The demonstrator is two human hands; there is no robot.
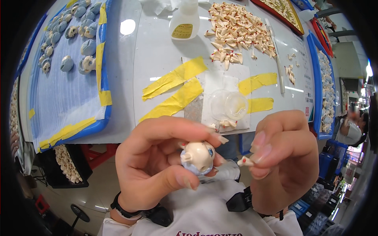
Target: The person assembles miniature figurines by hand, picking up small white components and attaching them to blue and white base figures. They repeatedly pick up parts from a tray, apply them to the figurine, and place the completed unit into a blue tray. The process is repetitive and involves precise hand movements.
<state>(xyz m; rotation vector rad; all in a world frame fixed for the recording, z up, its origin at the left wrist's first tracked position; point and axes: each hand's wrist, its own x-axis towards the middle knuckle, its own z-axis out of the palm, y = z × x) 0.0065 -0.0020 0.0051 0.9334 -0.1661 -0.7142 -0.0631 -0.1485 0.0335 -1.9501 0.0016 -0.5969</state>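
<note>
My left hand point(153, 161) curls round a small doll head point(199, 156) with a cream face, painted blue eyes and pale blue hair. Its fingers and thumb grip the head from the sides. Close by on the right, my right hand point(281, 151) pinches a tiny cream part point(245, 161) with a red spot between thumb and fingertips. A gap separates that part from the head. Beyond the hands, a shallow clear round dish point(236, 106) sits on a white sheet, with a few cream pieces point(227, 124) at the sheet's near edge.
Yellow tape strips point(173, 78) cross the table. A pile of cream parts point(240, 33) lies at the back, beside a plastic bottle point(184, 23). At left stands a blue-rimmed tray point(100, 125) with several doll heads; another blue tray point(318, 129) is at right. A person point(350, 131) is at far right.
</note>
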